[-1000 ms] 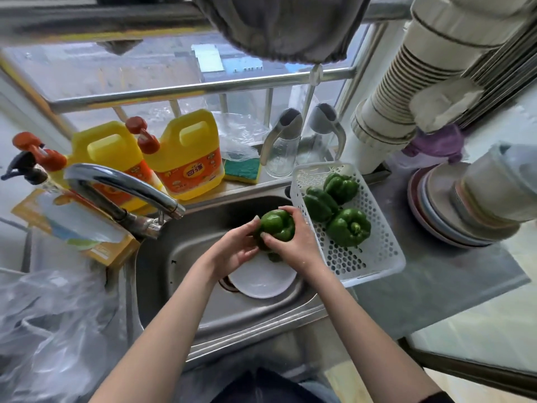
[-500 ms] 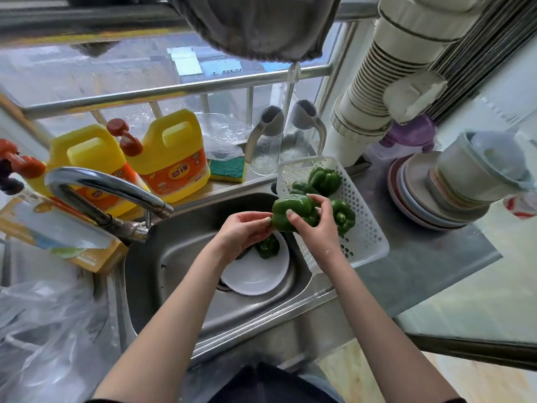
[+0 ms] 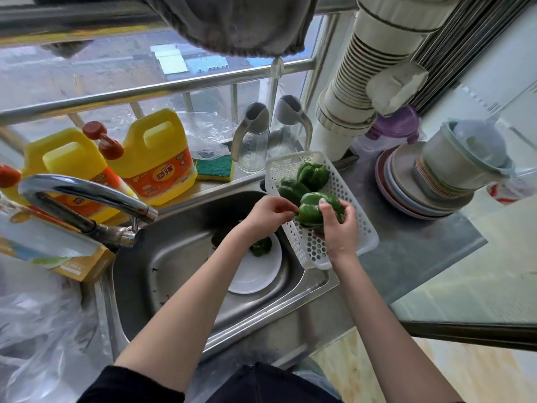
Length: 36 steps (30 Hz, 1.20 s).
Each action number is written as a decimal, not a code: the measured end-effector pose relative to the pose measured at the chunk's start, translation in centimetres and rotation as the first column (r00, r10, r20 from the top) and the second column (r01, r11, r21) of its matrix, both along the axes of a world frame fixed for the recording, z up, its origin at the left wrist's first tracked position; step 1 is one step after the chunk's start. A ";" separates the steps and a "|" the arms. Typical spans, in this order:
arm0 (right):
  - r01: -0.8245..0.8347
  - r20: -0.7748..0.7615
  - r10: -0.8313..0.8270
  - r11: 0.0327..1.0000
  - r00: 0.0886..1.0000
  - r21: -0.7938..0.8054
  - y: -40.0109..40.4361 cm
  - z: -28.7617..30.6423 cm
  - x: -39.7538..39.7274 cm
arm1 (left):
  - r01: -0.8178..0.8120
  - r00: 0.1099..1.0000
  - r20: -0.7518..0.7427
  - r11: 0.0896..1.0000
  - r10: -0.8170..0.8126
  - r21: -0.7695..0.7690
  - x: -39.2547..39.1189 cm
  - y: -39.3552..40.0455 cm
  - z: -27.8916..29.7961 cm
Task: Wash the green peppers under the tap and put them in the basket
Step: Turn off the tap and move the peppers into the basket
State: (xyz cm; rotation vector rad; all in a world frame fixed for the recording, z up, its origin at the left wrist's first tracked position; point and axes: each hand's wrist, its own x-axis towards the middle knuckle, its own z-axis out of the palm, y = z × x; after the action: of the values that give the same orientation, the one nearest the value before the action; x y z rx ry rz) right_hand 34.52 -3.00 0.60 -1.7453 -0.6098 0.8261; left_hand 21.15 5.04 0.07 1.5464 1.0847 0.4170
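Observation:
My right hand grips a green pepper low over the white perforated basket, which sits on the counter at the sink's right edge. My left hand reaches across from the sink side, and its curled fingertips pinch the pepper's left end. Two more green peppers lie at the basket's far end. Another small pepper rests on a white plate in the steel sink, partly hidden by my left forearm. The tap arches over the sink's left side, with no water visible.
Two yellow detergent jugs, a sponge and two glass oil bottles line the sill behind the sink. Stacked plates and bowls stand right of the basket. A plastic bag lies at the left. A ribbed pipe hangs overhead.
Both hands carried the pepper rightward, from above the sink to over the basket, where it now hangs low among the others. The view shifted slightly.

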 end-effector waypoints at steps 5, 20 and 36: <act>-0.166 0.382 0.248 0.958 0.890 -0.235 -1.9 -1.3 1.6 | 0.009 0.986 -0.162 0.972 0.030 0.234 1.1 0.2 -0.6; -0.439 0.728 0.409 0.883 0.550 -0.164 0.7 0.3 -2.3 | -0.100 0.965 -0.243 0.995 0.099 0.008 -3.9 1.4 -4.5; -0.407 0.114 0.958 0.217 0.262 -0.887 7.4 -18.8 -8.0 | -0.234 0.809 -0.581 0.956 0.091 -0.177 -12.0 -0.5 -12.2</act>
State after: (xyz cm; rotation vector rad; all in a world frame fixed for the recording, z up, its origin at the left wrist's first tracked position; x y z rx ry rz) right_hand 26.55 4.42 -18.19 -2.5214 -2.1021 1.2037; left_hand 9.20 4.57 -12.17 1.3890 1.6770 -0.0860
